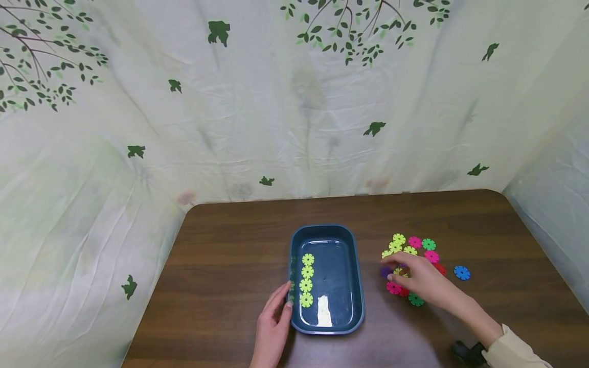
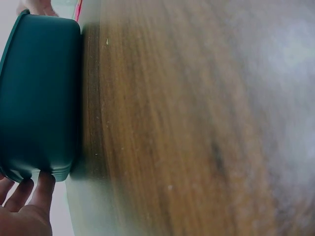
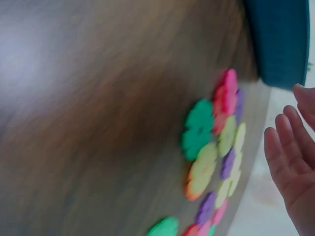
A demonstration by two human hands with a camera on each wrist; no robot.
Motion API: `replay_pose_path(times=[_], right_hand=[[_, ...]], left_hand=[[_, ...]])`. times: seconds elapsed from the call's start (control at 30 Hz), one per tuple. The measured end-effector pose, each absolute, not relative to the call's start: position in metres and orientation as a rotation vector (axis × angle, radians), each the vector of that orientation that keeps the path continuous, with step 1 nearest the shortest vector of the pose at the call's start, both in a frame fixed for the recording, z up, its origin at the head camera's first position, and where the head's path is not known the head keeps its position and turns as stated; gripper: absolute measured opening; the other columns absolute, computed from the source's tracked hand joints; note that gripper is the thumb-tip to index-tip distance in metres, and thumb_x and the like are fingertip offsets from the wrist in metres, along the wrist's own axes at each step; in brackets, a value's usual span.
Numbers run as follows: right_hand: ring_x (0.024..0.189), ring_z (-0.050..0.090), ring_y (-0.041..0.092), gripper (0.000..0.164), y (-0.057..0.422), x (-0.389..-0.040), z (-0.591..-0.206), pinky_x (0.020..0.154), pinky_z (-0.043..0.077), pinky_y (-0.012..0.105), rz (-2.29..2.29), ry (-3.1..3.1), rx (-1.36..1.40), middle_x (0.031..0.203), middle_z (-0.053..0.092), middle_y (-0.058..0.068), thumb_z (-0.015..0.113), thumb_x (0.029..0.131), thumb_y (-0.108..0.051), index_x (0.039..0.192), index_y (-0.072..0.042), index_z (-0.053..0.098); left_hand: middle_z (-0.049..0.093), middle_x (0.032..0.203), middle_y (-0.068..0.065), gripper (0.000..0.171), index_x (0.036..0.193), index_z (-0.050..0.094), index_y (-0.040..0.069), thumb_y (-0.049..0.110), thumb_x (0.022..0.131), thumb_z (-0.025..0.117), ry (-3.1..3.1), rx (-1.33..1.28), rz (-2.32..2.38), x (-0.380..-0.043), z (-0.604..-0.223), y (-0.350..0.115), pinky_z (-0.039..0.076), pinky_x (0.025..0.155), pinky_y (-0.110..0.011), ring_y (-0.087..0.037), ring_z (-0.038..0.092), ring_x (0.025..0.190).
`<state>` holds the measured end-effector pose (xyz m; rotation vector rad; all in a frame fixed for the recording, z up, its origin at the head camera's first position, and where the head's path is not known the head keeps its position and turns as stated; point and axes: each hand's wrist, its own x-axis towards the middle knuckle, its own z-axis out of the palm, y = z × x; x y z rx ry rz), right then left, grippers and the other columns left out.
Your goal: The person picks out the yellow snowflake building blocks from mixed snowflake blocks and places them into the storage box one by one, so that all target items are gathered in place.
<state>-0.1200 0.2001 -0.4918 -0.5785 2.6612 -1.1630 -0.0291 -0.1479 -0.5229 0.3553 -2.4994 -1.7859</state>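
Observation:
A dark blue tray (image 1: 338, 276) sits mid-table, holding a column of several yellow-green flower-shaped notched discs (image 1: 307, 271) along its left side. My left hand (image 1: 272, 324) touches the tray's left edge; in the left wrist view its fingers (image 2: 42, 194) rest against the outer wall. Over a loose cluster of flower-shaped discs right of the tray hovers my right hand (image 1: 423, 276), thumb and fingers apart. The right wrist view shows this hand (image 3: 295, 157) with nothing visible between the fingers. The cluster mixes yellow-green, pink (image 1: 393, 288), green (image 1: 416, 299), red and purple discs; my hand hides some.
A single blue disc (image 1: 462, 273) lies apart, right of the cluster. A black object (image 1: 468, 353) shows by the right sleeve at the near edge. The brown wooden table (image 1: 230, 255) meets a pale leaf-printed cloth (image 1: 276, 112) behind and at the sides.

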Motion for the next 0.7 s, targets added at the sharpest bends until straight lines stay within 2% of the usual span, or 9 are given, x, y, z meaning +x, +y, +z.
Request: replay_pose_path(times=[0.1,0.27,0.37,0.53,0.7], right_hand=[[0.104,0.064,0.024,0.038,0.211,-0.119,-0.496,0.082,0.058,0.037,-1.179,2.632,-0.58,0.116,0.067,0.003,0.076,0.085,-0.007,0.121,-0.012,0.066],[0.101,0.065,0.023,0.039,0.228,-0.118,-0.503,0.077,0.057,0.028,-1.172,2.629,-0.589,0.115,0.068,0.002,0.076,0.085,-0.007,0.122,-0.012,0.067],[0.1,0.064,0.023,0.039,0.237,-0.116,-0.506,0.077,0.057,0.028,-1.146,2.657,-0.603,0.113,0.068,0.001,0.077,0.084,-0.008,0.121,-0.012,0.067],[0.1,0.064,0.02,0.036,0.251,-0.111,-0.509,0.08,0.057,0.031,-1.11,2.682,-0.638,0.11,0.067,-0.003,0.079,0.083,-0.011,0.117,-0.012,0.068],[0.093,0.061,0.014,0.034,0.261,-0.107,-0.512,0.076,0.055,0.028,-1.072,2.68,-0.668,0.105,0.065,-0.007,0.08,0.081,-0.009,0.112,-0.015,0.069]], left_hand=[[0.054,0.139,-0.003,0.042,0.135,0.061,0.021,0.003,0.096,0.059,-2.499,0.356,-1.788,-0.029,-0.523,-0.148,0.043,0.102,-0.043,-0.025,0.048,0.13],[0.054,0.139,-0.002,0.043,0.135,0.062,0.021,0.003,0.096,0.059,-2.484,0.337,-1.793,-0.028,-0.523,-0.148,0.043,0.103,-0.042,-0.023,0.048,0.13],[0.054,0.138,-0.001,0.043,0.135,0.062,0.019,0.002,0.096,0.059,-2.47,0.323,-1.802,-0.028,-0.522,-0.148,0.043,0.103,-0.04,-0.022,0.049,0.13],[0.054,0.139,-0.003,0.043,0.135,0.062,0.019,0.001,0.096,0.059,-2.46,0.307,-1.805,-0.027,-0.523,-0.148,0.043,0.103,-0.041,-0.023,0.048,0.13],[0.054,0.139,-0.003,0.043,0.134,0.062,0.02,0.002,0.096,0.059,-2.463,0.315,-1.794,-0.027,-0.524,-0.148,0.042,0.103,-0.041,-0.024,0.048,0.131]])
